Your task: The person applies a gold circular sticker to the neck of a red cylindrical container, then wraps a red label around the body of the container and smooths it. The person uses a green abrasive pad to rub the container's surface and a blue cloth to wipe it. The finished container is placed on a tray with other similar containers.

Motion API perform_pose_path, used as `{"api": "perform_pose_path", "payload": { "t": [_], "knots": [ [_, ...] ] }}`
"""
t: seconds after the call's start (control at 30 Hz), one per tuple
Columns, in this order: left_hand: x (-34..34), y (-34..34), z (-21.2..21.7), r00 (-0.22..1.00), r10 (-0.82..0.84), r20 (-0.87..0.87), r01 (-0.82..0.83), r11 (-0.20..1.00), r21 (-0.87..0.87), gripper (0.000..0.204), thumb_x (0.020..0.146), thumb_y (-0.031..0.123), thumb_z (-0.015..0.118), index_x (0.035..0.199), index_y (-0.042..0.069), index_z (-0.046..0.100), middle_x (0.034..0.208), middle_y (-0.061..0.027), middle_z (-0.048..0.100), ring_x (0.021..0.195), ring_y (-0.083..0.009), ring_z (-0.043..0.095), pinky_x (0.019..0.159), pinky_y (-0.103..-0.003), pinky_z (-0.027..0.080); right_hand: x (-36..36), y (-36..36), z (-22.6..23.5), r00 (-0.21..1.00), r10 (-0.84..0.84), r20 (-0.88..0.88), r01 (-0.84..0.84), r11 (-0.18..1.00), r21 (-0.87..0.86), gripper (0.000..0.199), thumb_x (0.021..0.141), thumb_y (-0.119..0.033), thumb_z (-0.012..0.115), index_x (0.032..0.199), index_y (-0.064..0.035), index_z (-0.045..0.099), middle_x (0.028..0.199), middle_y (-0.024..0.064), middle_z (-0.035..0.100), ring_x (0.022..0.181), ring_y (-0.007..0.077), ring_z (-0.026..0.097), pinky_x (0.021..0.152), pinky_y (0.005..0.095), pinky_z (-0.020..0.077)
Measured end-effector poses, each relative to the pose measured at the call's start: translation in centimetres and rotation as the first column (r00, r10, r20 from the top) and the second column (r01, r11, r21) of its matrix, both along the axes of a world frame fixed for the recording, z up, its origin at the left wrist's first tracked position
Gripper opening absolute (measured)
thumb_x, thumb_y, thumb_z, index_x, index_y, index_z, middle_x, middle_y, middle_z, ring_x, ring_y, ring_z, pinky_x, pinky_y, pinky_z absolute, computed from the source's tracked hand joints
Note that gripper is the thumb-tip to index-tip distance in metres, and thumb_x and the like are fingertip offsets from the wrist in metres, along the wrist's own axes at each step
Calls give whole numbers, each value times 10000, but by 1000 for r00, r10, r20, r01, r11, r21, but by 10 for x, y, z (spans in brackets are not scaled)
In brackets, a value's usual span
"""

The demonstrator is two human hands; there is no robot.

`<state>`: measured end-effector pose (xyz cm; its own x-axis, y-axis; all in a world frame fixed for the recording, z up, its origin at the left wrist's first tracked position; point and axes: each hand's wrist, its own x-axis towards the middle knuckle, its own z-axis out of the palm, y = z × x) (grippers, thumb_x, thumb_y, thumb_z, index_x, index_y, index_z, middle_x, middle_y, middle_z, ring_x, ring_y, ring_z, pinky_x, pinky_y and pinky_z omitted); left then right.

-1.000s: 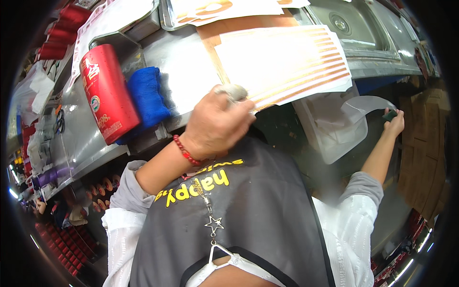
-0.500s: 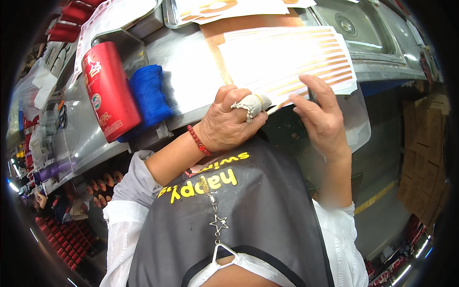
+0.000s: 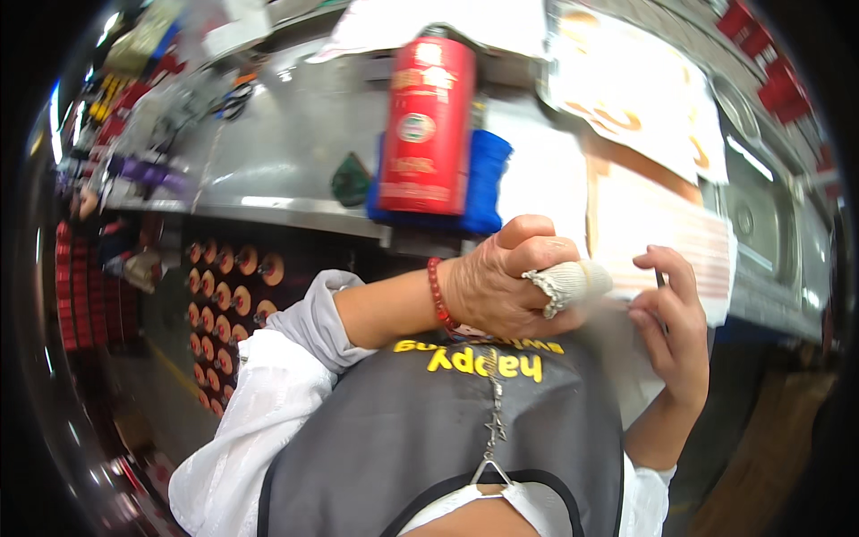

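Note:
My left hand (image 3: 506,288), with a red bead bracelet and a white fabric cot on one finger, is curled at the near edge of a stack of orange-striped sheets (image 3: 658,228) on the steel counter (image 3: 286,170). Its covered finger presses a clear plastic bag (image 3: 617,336) that hangs between both hands. My right hand (image 3: 671,331) is just to the right, with its fingers bent over the bag's edge and the sheets. A thin dark thing shows behind its index finger. My grey apron fills the lower view.
A red cylindrical can (image 3: 425,125) lies on a blue cloth (image 3: 488,179) at the counter's front. A steel sink (image 3: 761,219) is at the right. Rows of round orange-faced items (image 3: 228,282) sit under the counter, and red packs (image 3: 85,286) line the left.
My right hand came in from the far right with the clear bag and joined the left hand at the striped sheets. The view has swung, so the counter now lies more to the left.

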<state>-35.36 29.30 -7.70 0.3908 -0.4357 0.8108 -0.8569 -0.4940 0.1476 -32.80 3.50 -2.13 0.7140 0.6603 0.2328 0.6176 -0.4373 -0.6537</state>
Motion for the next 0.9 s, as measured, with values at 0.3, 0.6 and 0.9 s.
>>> {"api": "perform_pose_path", "payload": {
  "t": [0.3, 0.6, 0.9],
  "knots": [
    [-36, 87, 54, 866, 160, -473, -200, 979, -36, 560, 950, 604, 510, 1115, 89, 658, 1256, -198, 543, 1229, -386, 422, 1097, -469, 255, -11, 140, 37, 962, 132, 238, -135, 991, -3, 206, 682, 8, 759, 824, -14, 612, 1195, 178, 529, 1179, 421, 526, 966, 497, 452],
    [-59, 130, 38, 783, 208, -586, -347, 928, -135, 118, 847, 177, 707, 848, 81, 639, 1164, -160, 596, 1146, -352, 497, 1058, -453, 296, -8, 182, 11, 987, 161, 21, -162, 981, 109, 149, 774, -36, 765, 860, -24, 643, 1172, 180, 555, 1091, 370, 553, 926, 434, 459],
    [-41, 144, 0, 654, 81, -752, -518, 772, -367, 229, 928, 266, 672, 801, 78, 641, 824, -72, 608, 915, -250, 512, 958, -400, 330, 11, 192, -22, 996, -5, -90, 23, 980, 199, 143, 859, -87, 738, 834, 16, 642, 1119, 168, 533, 980, 248, 583, 765, 337, 502]
  ]
}}
